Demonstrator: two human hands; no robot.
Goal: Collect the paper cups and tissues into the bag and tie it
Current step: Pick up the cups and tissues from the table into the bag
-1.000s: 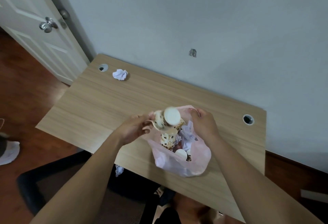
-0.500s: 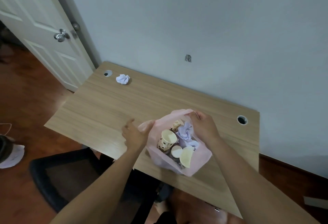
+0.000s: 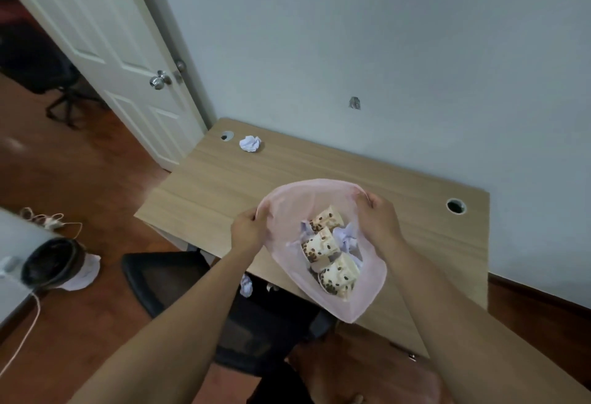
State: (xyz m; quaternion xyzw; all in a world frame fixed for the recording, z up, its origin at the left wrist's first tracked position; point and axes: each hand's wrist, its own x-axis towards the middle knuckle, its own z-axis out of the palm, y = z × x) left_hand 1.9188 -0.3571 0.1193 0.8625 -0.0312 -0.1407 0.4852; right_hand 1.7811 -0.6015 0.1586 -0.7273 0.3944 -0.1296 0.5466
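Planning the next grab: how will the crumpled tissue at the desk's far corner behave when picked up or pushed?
The tissue is probably very light and soft: it is a loose crumpled wad, so a pinch would likely squash it rather than slip. Its uneven creased shape suggests a push would make it skid or tumble briefly on the desk, not roll far.

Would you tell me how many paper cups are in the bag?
3, in a row in the bag: far cup, middle cup, near cup; others may be hidden.
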